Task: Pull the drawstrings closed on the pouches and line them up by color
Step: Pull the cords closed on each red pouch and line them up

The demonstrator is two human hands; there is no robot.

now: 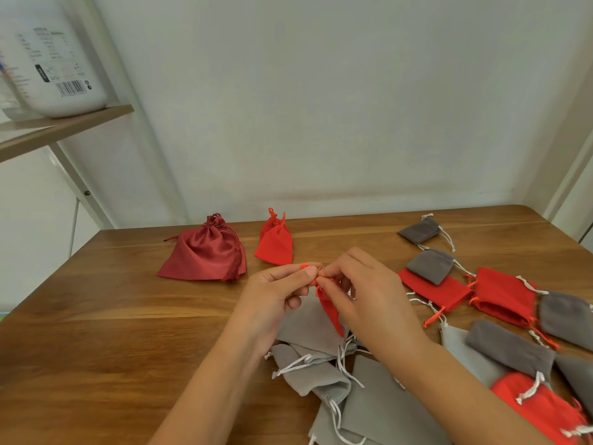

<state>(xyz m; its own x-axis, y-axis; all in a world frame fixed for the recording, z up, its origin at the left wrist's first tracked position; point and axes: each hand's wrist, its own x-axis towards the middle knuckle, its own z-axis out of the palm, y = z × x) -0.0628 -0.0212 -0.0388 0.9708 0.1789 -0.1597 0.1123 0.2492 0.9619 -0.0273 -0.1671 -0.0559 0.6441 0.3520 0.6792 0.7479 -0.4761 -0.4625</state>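
Table of brown wood fills the lower half of your view, with a plain pale wall behind it. High at the far left, a wooden shelf carries a large white jug with a printed label.

A heap of light grey pouches with white cords lies at the near centre, under your hands and forearms. To the right, red and dark grey pouches are scattered, several overlapping. Among them a dark grey pouch rests partly on a flat red pouch.

Far on the table, left of centre, sits a maroon satin pouch, its neck gathered shut and a tassel hanging down its right side. Just to its right, not touching it, is a smaller bright red pouch, its neck also drawn in.

Your left hand and right hand meet above the grey heap. Each grip is narrow, thumb and fingertips pinching the red drawstring at the top of a small red pouch. That pouch hangs down between your hands, its lower end over the grey heap.
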